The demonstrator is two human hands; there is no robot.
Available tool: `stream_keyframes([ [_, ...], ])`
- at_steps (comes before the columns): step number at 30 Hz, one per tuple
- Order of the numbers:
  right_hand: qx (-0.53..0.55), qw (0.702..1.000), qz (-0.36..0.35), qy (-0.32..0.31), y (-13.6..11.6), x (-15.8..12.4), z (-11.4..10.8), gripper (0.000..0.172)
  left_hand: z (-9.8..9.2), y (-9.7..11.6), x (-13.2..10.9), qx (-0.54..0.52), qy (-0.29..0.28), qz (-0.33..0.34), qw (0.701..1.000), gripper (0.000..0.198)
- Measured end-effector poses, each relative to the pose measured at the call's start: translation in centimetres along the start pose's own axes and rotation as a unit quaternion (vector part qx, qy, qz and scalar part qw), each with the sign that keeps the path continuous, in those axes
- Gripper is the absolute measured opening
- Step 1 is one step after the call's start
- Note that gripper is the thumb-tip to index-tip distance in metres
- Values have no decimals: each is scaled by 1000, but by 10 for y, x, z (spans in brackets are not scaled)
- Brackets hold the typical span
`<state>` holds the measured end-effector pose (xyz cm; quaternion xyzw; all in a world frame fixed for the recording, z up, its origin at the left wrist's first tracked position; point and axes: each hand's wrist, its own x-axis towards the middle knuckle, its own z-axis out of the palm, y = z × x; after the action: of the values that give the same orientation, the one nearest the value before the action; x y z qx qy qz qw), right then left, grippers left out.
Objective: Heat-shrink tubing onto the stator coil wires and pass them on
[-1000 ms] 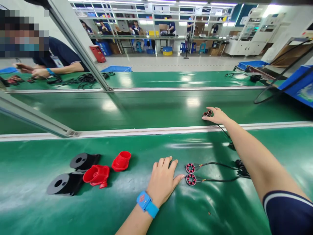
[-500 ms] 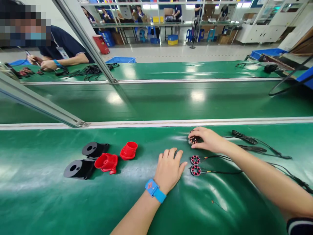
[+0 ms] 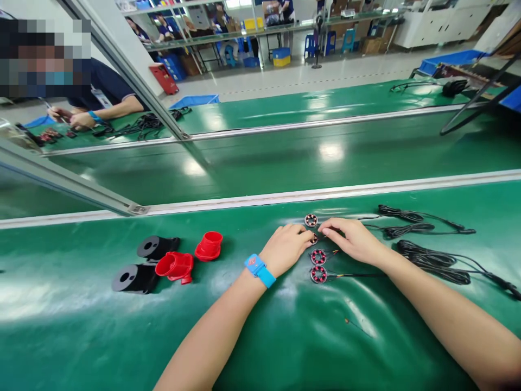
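Several small round motor stators with red coils and black leads lie on the green mat. My left hand (image 3: 287, 247), with a blue wristband (image 3: 259, 270), curls its fingertips onto one stator (image 3: 314, 238). My right hand (image 3: 352, 239) meets it from the other side, its fingers together on the same stator. Another stator (image 3: 311, 220) lies just beyond the fingertips. Two more stators (image 3: 318, 256) (image 3: 318, 274) sit just in front of my hands, their leads running right under my right forearm.
Coiled black cables (image 3: 407, 228) (image 3: 442, 267) lie to the right. On the left are two red plastic housings (image 3: 209, 245) (image 3: 175, 267) and two black ones (image 3: 157, 247) (image 3: 132, 278). A conveyor belt (image 3: 285, 163) runs behind a metal rail (image 3: 260, 200). Another person's hands (image 3: 77, 118) work at the far left.
My right hand came back from the conveyor with stators and their cables, now lying on the mat. My left hand lifted off the mat and moved right to meet it at one stator.
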<state>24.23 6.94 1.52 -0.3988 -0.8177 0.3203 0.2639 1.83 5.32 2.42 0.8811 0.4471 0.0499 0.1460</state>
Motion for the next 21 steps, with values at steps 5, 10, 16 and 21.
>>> stream_keyframes([
  [5, 12, 998, 50, -30, 12, 2, -1, 36, 13, -14, 9, -43, 32, 67, 996, 21],
  [10, 54, 991, 104, -68, 20, -1, -10, 33, 27, -19, 11, -53, 66, 118, 989, 23],
  [16, 157, 972, 159, -68, 21, 1, -3, 37, 25, -15, 12, -42, 61, 131, 989, 19],
  [21, 191, 964, 177, -63, 17, 0, 1, 35, 22, -10, 10, -32, 43, 132, 990, 19],
])
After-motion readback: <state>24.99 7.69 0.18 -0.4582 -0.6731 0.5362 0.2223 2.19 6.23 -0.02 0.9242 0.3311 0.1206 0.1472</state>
